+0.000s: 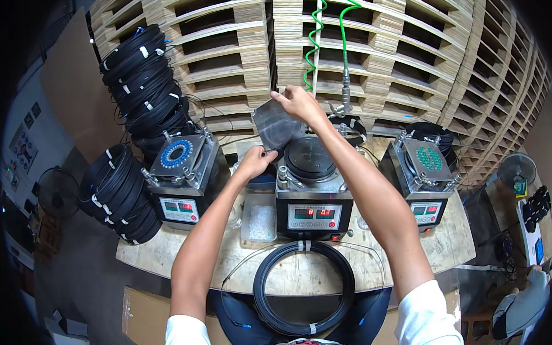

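Note:
A flat grey metal plate (279,127) is tilted up behind and to the left of the middle polishing machine (313,192). My right hand (299,106) grips its upper edge, thumb and fingers closed. At its lower edge my left hand (256,164) is closed, thumb pressed on the plate; its fingertips are partly hidden. The middle machine's round black disc (311,157) lies uncovered, with metal posts at the corners. A coil of black cable (261,281) with blue connector ends lies across the table's front edge and my lap.
Similar machines stand left (182,163) with a ring of blue connectors and right (425,165) with green ones. A clear plastic box (261,223) sits beside the middle machine. Stacked cable coils (142,76) rise at left. A green air hose (343,35) hangs before wooden pallets (407,73).

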